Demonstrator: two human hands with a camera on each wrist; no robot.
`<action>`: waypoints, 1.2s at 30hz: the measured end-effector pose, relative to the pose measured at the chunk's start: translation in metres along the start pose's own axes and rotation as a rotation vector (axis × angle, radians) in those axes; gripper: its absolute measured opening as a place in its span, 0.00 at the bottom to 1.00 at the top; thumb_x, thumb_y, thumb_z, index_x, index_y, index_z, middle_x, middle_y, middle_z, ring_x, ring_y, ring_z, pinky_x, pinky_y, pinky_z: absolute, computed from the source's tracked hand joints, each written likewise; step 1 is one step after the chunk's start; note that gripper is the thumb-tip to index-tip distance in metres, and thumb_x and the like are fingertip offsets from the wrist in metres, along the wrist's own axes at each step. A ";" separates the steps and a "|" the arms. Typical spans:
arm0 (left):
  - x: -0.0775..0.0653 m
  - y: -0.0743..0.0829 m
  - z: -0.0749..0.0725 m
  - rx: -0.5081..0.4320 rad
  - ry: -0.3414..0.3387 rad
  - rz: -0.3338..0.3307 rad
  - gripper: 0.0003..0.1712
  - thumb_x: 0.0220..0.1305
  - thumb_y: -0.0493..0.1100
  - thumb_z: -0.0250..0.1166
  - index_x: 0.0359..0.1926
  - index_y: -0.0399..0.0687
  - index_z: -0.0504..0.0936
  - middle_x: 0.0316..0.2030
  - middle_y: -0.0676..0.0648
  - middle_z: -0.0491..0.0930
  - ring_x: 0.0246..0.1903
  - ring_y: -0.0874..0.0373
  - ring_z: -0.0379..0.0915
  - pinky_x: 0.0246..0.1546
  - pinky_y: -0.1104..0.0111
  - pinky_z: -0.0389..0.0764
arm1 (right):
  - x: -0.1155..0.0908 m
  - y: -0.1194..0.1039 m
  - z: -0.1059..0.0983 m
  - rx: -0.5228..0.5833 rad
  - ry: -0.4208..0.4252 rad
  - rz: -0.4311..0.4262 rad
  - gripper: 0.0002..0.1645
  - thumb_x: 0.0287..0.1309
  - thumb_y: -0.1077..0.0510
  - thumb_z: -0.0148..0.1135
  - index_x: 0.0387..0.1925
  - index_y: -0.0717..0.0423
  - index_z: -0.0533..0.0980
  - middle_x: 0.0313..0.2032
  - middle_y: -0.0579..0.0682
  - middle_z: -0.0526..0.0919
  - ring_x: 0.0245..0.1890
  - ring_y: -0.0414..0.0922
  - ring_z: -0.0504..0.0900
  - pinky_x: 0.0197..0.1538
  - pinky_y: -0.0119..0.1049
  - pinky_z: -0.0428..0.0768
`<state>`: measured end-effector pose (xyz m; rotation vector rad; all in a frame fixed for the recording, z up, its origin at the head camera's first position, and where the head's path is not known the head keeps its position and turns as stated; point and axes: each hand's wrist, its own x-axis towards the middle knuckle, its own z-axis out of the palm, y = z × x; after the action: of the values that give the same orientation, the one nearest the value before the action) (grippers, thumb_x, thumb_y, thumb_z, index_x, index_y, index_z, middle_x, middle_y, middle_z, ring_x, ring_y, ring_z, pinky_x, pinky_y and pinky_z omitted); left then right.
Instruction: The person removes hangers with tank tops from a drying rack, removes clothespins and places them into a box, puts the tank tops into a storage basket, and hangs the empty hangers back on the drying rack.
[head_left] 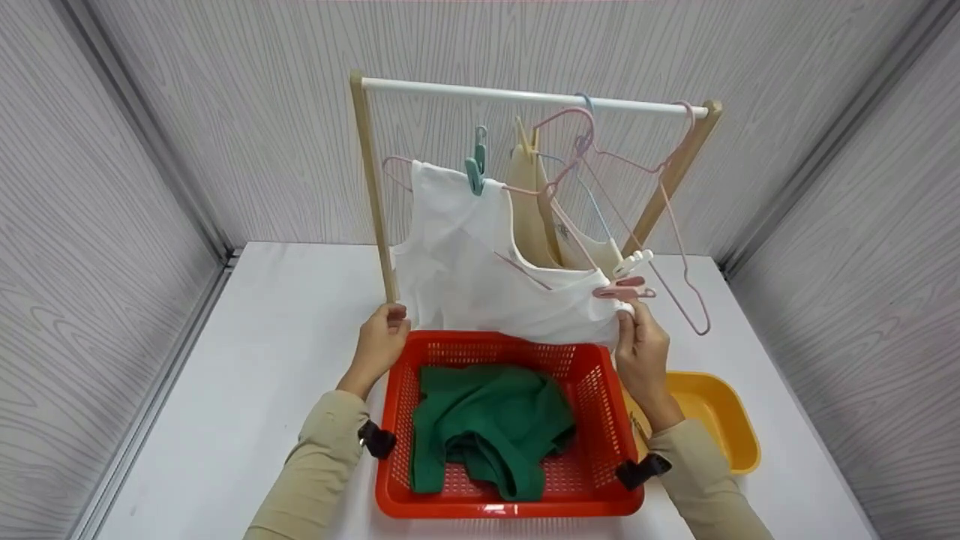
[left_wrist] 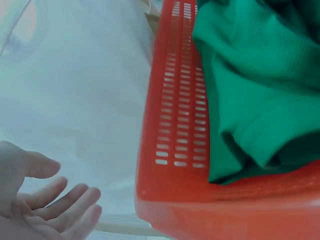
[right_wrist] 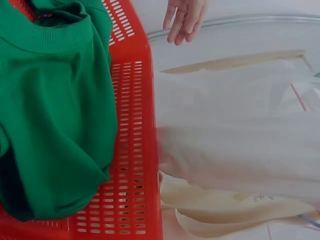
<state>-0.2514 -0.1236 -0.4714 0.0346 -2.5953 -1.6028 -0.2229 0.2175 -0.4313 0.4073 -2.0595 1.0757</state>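
A white sleeveless top hangs tilted on a pink hanger, its right side lower. A green clothespin clips its left shoulder and a pink clothespin its right. My right hand pinches the top's lower right edge, just below the pink clothespin. By the top's lower left side is my left hand. The left wrist view shows that hand with relaxed fingers, thumb apart, holding nothing. The right hand cannot be made out in the right wrist view.
A red basket holding green clothing stands between my forearms. Behind the top, a rack carries a cream garment on a blue hanger, and another pink hanger. A yellow tray sits at right.
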 end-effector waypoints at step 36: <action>0.031 -0.015 -0.009 0.117 -0.130 0.059 0.25 0.70 0.43 0.55 0.65 0.40 0.68 0.64 0.37 0.72 0.68 0.41 0.63 0.70 0.48 0.61 | -0.011 0.009 -0.015 0.168 -0.170 0.061 0.10 0.64 0.74 0.49 0.44 0.76 0.74 0.29 0.55 0.78 0.28 0.27 0.72 0.35 0.14 0.75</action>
<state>-0.2816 -0.1406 -0.4786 -0.1410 -2.7571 -1.4792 -0.2140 0.2340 -0.4390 0.5390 -2.1486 1.2950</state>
